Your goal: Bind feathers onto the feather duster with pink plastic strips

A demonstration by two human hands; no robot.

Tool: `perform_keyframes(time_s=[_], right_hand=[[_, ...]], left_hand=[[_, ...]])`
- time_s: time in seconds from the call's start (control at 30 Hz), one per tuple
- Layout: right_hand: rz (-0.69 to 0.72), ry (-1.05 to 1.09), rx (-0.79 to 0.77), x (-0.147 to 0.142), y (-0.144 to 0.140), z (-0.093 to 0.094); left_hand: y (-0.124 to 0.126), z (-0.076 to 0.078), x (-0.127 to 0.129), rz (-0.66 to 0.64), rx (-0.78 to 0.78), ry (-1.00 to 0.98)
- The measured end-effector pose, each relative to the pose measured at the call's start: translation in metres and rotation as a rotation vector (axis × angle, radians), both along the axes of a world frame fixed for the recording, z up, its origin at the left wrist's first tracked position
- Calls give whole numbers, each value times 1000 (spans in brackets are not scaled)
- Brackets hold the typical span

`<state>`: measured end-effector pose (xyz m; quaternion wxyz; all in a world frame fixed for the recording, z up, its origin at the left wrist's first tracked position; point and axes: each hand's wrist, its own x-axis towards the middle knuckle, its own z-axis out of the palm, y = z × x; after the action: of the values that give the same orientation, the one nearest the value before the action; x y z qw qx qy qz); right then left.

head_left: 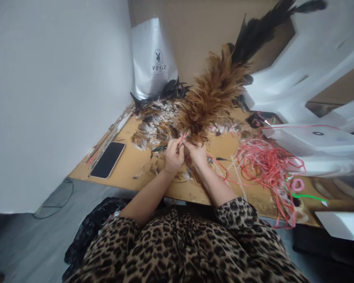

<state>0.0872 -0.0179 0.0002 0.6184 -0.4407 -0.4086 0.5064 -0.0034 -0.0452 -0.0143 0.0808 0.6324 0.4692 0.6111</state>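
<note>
Bushy brown-and-black feather duster (221, 84), its base pinched between both hands (186, 151) with pink string (181, 139).

phone (108, 159) on table (129, 173) | white bag (153, 59) behind | tangled, probably plastic, pink strips (268, 165)

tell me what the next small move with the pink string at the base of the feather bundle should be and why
Probably pull the pink string snug around the base of the feather bundle. Both hands meet there: the left hand pinches the string beside the stems, and the right hand grips the bundle's base. The feathers fan upward, loose, so tightening would likely hold them together.
</note>
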Motion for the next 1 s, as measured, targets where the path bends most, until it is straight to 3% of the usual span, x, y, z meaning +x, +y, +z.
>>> perform_keyframes(time_s=[0.13, 0.37, 0.47, 0.57, 0.67, 0.83, 1.0], right_hand=[[53, 49, 48, 9, 4, -2], [100, 38, -51, 16, 9, -6], [184, 83, -107, 17, 9, -6], [240, 114, -161, 20, 11, -7], [259, 83, -186, 21, 14, -11], [81, -137, -81, 21, 21, -15], [52, -354, -54, 26, 21, -10]], left_hand=[[-1, 0, 3, -147, -45, -132], [14, 5, 7, -378, -424, -764], [17, 12, 8, -511, -520, -891], [16, 15, 8, -642, -604, -895], [15, 12, 7, -605, -619, -824], [21, -2, 9, -409, -605, -807], [22, -1, 11, -401, -601, -893]])
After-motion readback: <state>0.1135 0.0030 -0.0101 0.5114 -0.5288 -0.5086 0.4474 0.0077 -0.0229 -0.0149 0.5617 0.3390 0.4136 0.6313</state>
